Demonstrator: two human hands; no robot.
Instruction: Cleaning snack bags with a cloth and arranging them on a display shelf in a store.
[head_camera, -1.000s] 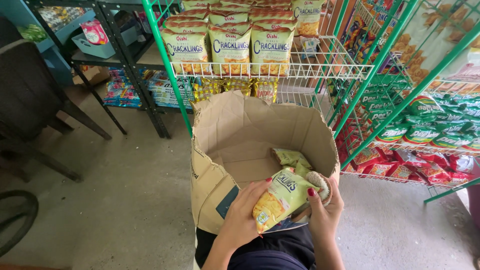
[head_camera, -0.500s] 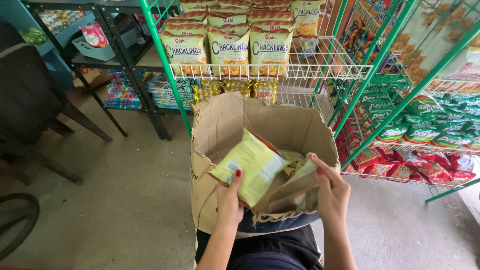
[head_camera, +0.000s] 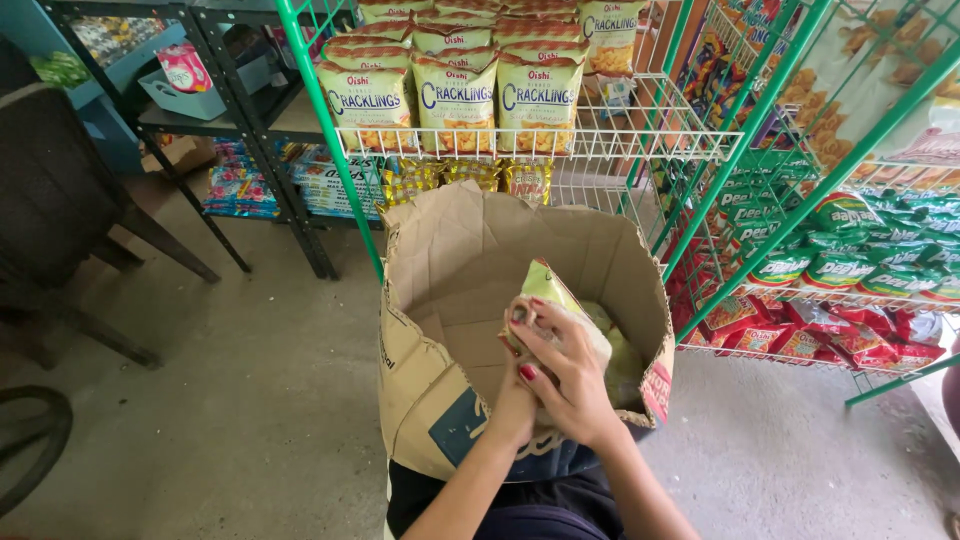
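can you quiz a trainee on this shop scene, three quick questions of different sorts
1. True or false: both hands grip a snack bag inside the cardboard box.
2. What colour are the wire rack's poles: A red, B green, C blue?
3. Which hand lies on top, nearer the camera?

Key: 1 true; 2 B; 3 the right hand, over the left hand.

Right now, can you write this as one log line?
left hand: under right | right hand: gripping yellow-green snack bag | cardboard box: open
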